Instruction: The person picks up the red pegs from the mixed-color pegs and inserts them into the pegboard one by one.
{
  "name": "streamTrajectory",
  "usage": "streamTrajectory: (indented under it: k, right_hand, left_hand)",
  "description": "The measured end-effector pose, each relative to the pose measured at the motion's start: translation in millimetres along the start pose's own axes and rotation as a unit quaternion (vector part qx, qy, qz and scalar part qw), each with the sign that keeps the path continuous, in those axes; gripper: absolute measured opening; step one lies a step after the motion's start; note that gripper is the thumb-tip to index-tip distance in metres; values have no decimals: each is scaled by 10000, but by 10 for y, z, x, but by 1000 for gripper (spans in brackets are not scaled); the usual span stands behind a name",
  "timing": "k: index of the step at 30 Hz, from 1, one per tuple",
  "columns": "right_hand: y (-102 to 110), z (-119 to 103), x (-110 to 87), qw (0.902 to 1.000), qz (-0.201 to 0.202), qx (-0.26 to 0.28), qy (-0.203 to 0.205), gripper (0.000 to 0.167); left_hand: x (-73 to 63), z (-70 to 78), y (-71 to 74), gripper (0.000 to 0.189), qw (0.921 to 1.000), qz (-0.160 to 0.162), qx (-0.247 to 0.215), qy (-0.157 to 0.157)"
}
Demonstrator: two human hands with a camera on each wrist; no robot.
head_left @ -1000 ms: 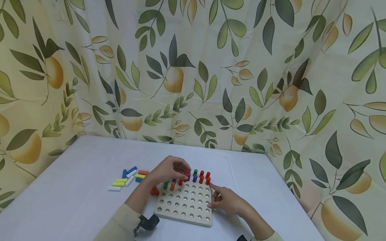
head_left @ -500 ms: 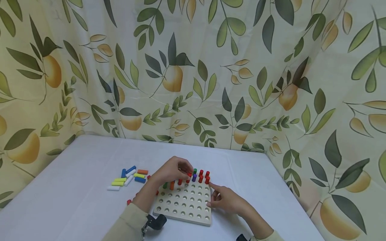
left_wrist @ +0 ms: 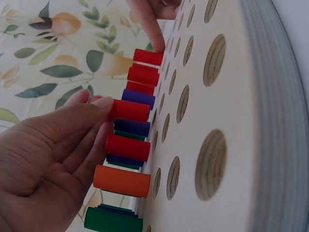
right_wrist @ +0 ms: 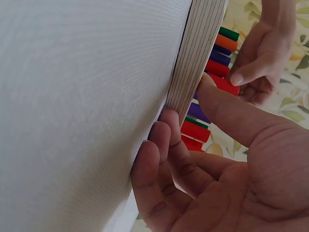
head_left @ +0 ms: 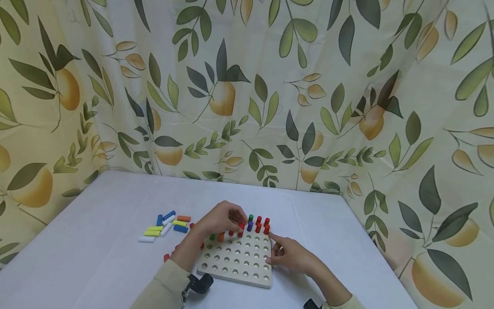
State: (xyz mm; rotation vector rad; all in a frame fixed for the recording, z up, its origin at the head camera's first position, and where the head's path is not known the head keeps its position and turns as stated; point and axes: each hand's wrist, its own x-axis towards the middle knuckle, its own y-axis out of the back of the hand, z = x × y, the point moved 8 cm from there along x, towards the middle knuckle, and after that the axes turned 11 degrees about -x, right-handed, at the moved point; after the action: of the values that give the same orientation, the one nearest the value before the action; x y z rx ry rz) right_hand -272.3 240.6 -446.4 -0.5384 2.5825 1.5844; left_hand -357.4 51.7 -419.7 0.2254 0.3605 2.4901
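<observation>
The right grip holds the board; the left grip seemingly pinches a red peg.

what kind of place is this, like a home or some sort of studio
Probably a small indoor recording setup, though the wider room is out of view. A patterned curtain hangs behind a white table, and there is a black wrist camera beside the pegboard.

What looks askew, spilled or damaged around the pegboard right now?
Nothing stands out. The pegboard looks flat, and its visible pegs look upright. The loose pegs beside it lie at mixed angles, with no visible damage; the left arm partly hides some red pegs.
</observation>
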Motion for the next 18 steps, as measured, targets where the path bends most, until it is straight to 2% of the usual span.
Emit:
streamTrajectory:
  k: [18]
  right_hand:
    - [9, -34, -12, 9999, 31, 18, 100, 83]
  left_hand:
    - [8, -1, -13, 22, 9998, -34, 171, 53]
